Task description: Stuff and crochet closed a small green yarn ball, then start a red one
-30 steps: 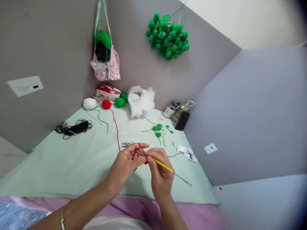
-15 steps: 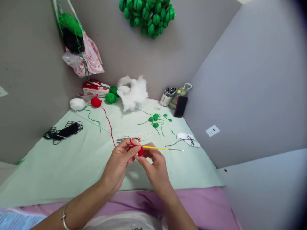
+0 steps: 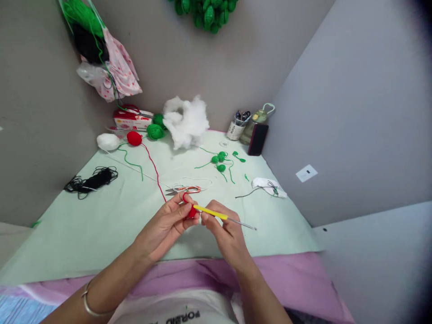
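My left hand (image 3: pixel 162 225) pinches a small red crochet piece (image 3: pixel 191 212) between thumb and fingers. Red yarn (image 3: pixel 155 173) wraps around its index finger and leads back to a red yarn ball (image 3: pixel 134 138). My right hand (image 3: pixel 225 231) is closed around a crochet hook (image 3: pixel 211 212) with a yellow handle and a thin metal shaft pointing right. The handle's left end lies close beside the red piece; whether it touches cannot be made out. A short red strand spans the gap between the piece and my right fingertips. Just beyond my hands lie orange-handled scissors (image 3: pixel 189 190).
Black yarn (image 3: pixel 92 181) and a white ball (image 3: pixel 108 141) lie left. White stuffing (image 3: pixel 187 121) and green yarn balls (image 3: pixel 155 131) sit at the back. Small green pieces (image 3: pixel 221 168), a phone (image 3: pixel 258 140), a pen cup (image 3: pixel 235 129) and a white piece (image 3: pixel 270 186) are right.
My right hand has moved slightly away from the red piece, exposing a short red strand. The hook has tilted, its metal end now lower. The camera view has shifted a little.
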Demonstrator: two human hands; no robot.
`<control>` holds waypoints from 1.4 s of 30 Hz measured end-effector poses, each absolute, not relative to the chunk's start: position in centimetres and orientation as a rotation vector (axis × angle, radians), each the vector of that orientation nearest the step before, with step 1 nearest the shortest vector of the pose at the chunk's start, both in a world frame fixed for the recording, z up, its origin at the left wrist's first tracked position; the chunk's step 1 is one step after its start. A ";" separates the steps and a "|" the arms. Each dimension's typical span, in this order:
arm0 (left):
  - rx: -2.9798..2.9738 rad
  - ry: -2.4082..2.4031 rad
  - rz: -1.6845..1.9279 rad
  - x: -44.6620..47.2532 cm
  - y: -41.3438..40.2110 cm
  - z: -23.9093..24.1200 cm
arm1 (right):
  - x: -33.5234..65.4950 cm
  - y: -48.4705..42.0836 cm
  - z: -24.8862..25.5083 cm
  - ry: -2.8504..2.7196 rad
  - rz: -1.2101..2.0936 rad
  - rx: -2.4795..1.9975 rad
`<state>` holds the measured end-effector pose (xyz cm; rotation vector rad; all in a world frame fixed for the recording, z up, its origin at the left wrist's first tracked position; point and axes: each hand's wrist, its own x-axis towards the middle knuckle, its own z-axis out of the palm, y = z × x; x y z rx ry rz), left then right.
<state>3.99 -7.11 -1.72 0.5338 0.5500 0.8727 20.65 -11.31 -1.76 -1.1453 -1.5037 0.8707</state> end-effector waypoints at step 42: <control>0.879 0.375 0.691 3.2 -3.0 -0.9 | 21.0 -6.6 0.1 -0.792 1.638 -0.778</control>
